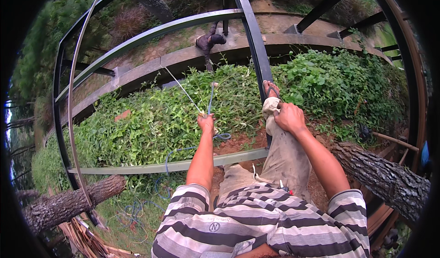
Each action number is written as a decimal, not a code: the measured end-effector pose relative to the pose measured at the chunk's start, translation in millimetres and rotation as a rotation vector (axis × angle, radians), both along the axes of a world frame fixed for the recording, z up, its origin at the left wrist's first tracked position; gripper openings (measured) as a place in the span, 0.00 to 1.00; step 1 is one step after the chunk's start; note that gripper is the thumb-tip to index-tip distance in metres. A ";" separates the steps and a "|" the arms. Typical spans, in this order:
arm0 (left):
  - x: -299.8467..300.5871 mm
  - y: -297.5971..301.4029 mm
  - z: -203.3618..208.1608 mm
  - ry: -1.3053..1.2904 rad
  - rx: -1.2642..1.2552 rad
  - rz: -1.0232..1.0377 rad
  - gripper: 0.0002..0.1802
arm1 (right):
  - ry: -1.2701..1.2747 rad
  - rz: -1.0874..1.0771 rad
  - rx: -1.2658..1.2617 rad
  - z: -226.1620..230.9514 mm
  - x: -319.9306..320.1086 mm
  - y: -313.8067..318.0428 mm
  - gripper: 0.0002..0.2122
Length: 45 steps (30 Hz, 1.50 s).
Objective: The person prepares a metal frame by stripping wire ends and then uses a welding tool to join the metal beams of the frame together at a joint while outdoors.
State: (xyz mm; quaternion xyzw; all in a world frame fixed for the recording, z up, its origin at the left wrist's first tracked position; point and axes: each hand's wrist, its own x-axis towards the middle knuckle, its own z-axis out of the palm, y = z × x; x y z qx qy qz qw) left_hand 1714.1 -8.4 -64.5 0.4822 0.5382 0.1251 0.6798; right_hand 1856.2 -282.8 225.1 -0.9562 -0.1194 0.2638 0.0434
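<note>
My left hand is closed, held out over the green plants. A blue cord and a thin, straight, pale line, which could be a cord or a rod, both meet at it. More blue cord loops below the hand and trails down past the green steel beam. My right hand is closed round the bunched cloth of my beige trouser leg. Just beyond it, my foot in a flip-flop rests against the dark steel beam.
A co-worker bends over the concrete ledge ahead. Dense leafy plants fill the space below the steel frame. Rough logs lie at right and left. Tangled cords and wooden planks lie at lower left.
</note>
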 end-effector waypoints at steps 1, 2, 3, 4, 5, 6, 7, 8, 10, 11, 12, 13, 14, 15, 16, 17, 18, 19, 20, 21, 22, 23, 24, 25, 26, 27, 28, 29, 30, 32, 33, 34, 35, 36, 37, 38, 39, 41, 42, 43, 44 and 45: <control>0.4 -0.2 -1.7 0.014 0.028 -0.014 0.16 | -0.001 -0.002 -0.001 0.6 0.2 -0.5 0.18; 1.0 0.2 -4.0 0.035 0.031 -0.024 0.17 | -0.002 -0.009 -0.005 1.3 0.2 -0.6 0.18; 1.6 0.5 -6.8 0.057 0.019 -0.032 0.17 | -0.008 -0.008 0.009 2.2 0.3 -0.7 0.17; 2.6 0.7 -10.2 0.073 0.039 -0.035 0.17 | -0.016 -0.013 0.020 3.2 0.1 -0.5 0.17; 3.9 1.3 -14.1 0.090 0.045 -0.036 0.18 | -0.023 -0.018 0.033 4.1 0.1 -0.1 0.16; 4.7 2.3 -18.6 0.098 0.025 -0.032 0.18 | -0.022 -0.018 0.030 4.9 0.0 0.3 0.16; 5.6 3.6 -23.7 0.148 0.063 -0.052 0.18 | -0.023 -0.018 0.028 5.5 -0.1 0.6 0.16; 6.7 5.1 -29.1 0.189 0.075 -0.066 0.18 | -0.023 -0.019 0.025 5.9 0.2 0.4 0.16; 8.9 8.5 -41.4 0.258 0.076 -0.097 0.20 | -0.028 -0.022 0.035 5.9 -0.1 -0.8 0.16; 9.8 11.2 -47.5 0.287 0.068 -0.111 0.20 | -0.030 -0.023 0.040 5.5 -0.3 -1.8 0.16; 11.0 12.5 -54.0 0.300 0.019 -0.120 0.20 | -0.030 -0.025 0.039 4.8 -0.1 -3.0 0.16; 11.3 13.0 -60.1 0.290 0.062 -0.109 0.21 | -0.029 -0.027 0.037 3.9 -0.2 -4.1 0.16; 11.5 13.5 -66.1 0.266 0.066 -0.091 0.21 | -0.026 -0.028 0.041 3.0 -0.3 -5.0 0.16; 11.8 13.7 -71.9 0.232 0.028 -0.061 0.21 | -0.018 -0.023 0.024 2.5 0.0 -6.5 0.16; 12.4 14.9 -77.9 0.240 0.004 -0.057 0.22 | -0.009 -0.018 0.013 2.1 0.2 -7.6 0.17; 13.0 15.9 -83.9 0.254 0.050 -0.071 0.22 | 0.003 -0.021 -0.005 1.7 0.3 -8.2 0.18; 13.0 16.1 -90.3 0.271 0.062 -0.080 0.22 | 0.002 -0.022 0.016 1.5 -0.2 -8.7 0.17; 12.7 16.0 -97.1 0.294 0.054 -0.087 0.23 | 0.004 -0.032 0.030 1.6 -0.8 -9.5 0.16; 11.2 15.3 -103.8 0.285 0.086 -0.090 0.23 | 0.006 -0.035 0.046 2.1 -1.6 -10.4 0.15; 8.9 14.5 -110.6 0.282 0.098 -0.091 0.23 | 0.003 -0.038 0.033 2.3 -2.2 -11.2 0.15; 7.0 13.2 -117.2 0.283 0.072 -0.084 0.23 | 0.000 -0.035 0.023 2.9 -3.0 -12.4 0.15; 5.4 12.1 -124.0 0.282 0.080 -0.074 0.22 | -0.001 -0.030 0.016 3.1 -4.1 -13.5 0.15; 4.1 11.5 -130.8 0.286 0.052 -0.056 0.22 | 0.003 -0.022 -0.019 3.3 -5.0 -15.3 0.15; 3.8 11.9 -136.7 0.302 -0.001 -0.041 0.22 | 0.009 -0.032 -0.027 3.7 -6.0 -17.5 0.15; 4.9 14.1 -142.6 0.302 -0.017 -0.024 0.21 | 0.016 -0.043 -0.034 3.8 -6.9 -19.7 0.14; 6.9 17.9 -148.3 0.297 0.058 -0.031 0.21 | 0.011 -0.045 -0.026 2.8 -7.7 -21.1 0.14; 9.8 21.2 -154.0 0.322 0.098 -0.047 0.20 | 0.004 -0.041 -0.040 1.6 -8.3 -22.7 0.15; 12.1 23.4 -159.2 0.377 0.116 -0.071 0.20 | -0.001 -0.041 -0.054 0.2 -8.9 -23.8 0.15; 15.7 27.5 -164.5 0.229 -0.106 0.013 0.18 | -0.011 -0.032 -0.062 -0.6 -9.5 -25.6 0.15; 16.4 25.7 -172.2 0.135 -0.099 0.090 0.15 | -0.010 -0.035 -0.093 -2.0 -10.6 -27.3 0.17; 12.3 25.2 -174.0 0.097 -0.116 0.070 0.16 | 0.008 -0.035 -0.097 -3.1 -10.5 -26.7 0.17; 8.3 21.9 -174.5 0.134 -0.146 0.094 0.17 | 0.023 -0.035 -0.097 -3.3 -10.4 -26.0 0.17; -0.2 16.8 -172.8 0.110 -0.129 0.092 0.17 | 0.035 -0.036 -0.094 -3.0 -9.8 -24.8 0.17; -12.4 7.8 -168.6 0.127 -0.120 0.084 0.18 | 0.039 -0.032 -0.104 -2.6 -9.6 -22.9 0.17; -23.8 -0.1 -163.2 0.151 -0.138 0.078 0.18 | 0.039 -0.029 -0.111 -2.6 -9.9 -19.7 0.18; -37.1 -10.6 -156.3 0.116 -0.110 0.096 0.18 | 0.038 -0.026 -0.114 -2.6 -10.4 -16.3 0.18; -53.0 -22.7 -147.9 0.126 -0.148 0.117 0.17 | 0.049 -0.022 -0.123 -2.7 -10.7 -12.9 0.18; -89.7 -40.3 -128.7 0.130 -0.202 0.088 0.16 | 0.057 0.004 -0.120 -3.1 -12.4 -5.3 0.18; -108.2 -47.6 -119.3 0.154 -0.176 0.006 0.15 | 0.065 0.002 -0.153 -3.9 -14.3 -1.5 0.18; -128.1 -54.4 -109.6 0.176 -0.195 -0.044 0.14 | 0.060 0.018 -0.164 -4.4 -17.5 1.9 0.18; -148.1 -59.6 -101.0 0.188 -0.065 -0.119 0.14 | 0.045 0.064 -0.149 -6.1 -19.7 7.1 0.18; -167.8 -64.0 -93.1 0.232 -0.026 -0.161 0.14 | 0.050 0.086 -0.191 -8.0 -20.8 12.0 0.18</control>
